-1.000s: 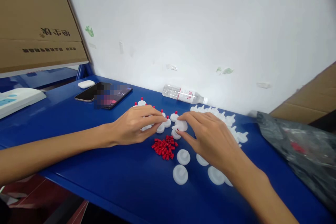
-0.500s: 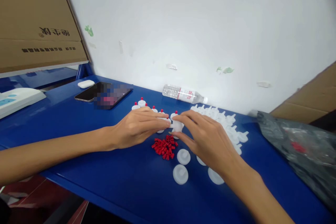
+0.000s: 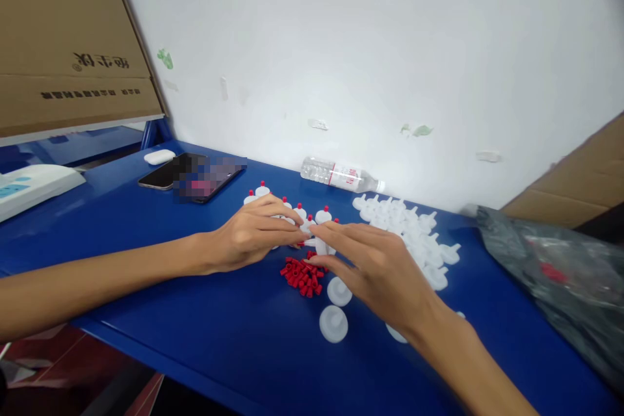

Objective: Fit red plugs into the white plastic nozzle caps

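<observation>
My left hand point(image 3: 251, 237) rests on the blue table point(image 3: 146, 260) with its fingertips pinched together; whatever they hold is too small to name. They meet my right hand point(image 3: 375, 266), which pinches a white plastic piece point(image 3: 322, 246) between thumb and forefinger. Directly below both hands is a small heap of red caps point(image 3: 302, 274). Behind my left hand stand white pieces with red caps on them point(image 3: 322, 214). A cluster of uncapped white pieces point(image 3: 414, 227) lies behind my right hand. Two loose white pieces point(image 3: 334, 324) lie nearer to me.
A clear water bottle point(image 3: 341, 175) lies by the white wall. A phone point(image 3: 195, 175) and a white earbud case point(image 3: 159, 156) sit at the back left, beside a white device point(image 3: 29, 185) and a cardboard box point(image 3: 68, 45). A grey plastic bag point(image 3: 560, 279) is at the right.
My right hand has shifted left and toward me with the white piece, and my left fingertips have closed in on it. More of the uncapped cluster shows behind my right hand.
</observation>
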Motion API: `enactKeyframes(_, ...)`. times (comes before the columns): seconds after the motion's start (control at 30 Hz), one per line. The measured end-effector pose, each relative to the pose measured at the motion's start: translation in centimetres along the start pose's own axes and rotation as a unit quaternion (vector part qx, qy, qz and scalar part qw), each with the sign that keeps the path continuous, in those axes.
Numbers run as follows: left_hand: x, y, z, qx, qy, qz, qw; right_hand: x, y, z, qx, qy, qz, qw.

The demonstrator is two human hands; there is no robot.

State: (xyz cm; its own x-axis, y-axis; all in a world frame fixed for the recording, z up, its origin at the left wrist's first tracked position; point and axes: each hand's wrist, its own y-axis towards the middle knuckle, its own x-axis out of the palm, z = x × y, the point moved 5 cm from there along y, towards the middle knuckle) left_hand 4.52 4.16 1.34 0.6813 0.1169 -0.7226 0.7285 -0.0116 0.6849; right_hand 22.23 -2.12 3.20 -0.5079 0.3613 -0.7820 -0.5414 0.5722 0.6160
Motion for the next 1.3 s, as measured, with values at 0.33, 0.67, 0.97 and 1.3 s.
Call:
enactKeyframes(0.33, -0.7, 0.9, 0.6, -0.049, -0.02, 0.076, 0.996, -0.9, 0.4, 0.2, 0.036, 0.012, 0.049, 0.998)
enactKeyframes(0.67, -1.1, 0.9, -0.4, -0.104, -0.019, 0.043, 0.993, -2.6, -0.1, 3.9, 0.146, -0.18, 0.039, 0.972)
enactKeyframes(0.97, -0.6, 0.8, -0.7, -0.101, 0.008, 0.017, 0.995, -1.8, -0.7, 5.2, 0.159, -0.208, -0.014, 0.965)
enactKeyframes(1.3, -0.3, 0.7, -0.6, -0.102, 0.002, 0.001, 0.995, 0.0, -0.9, 5.6, 0.166, -0.187, -0.144, 0.957)
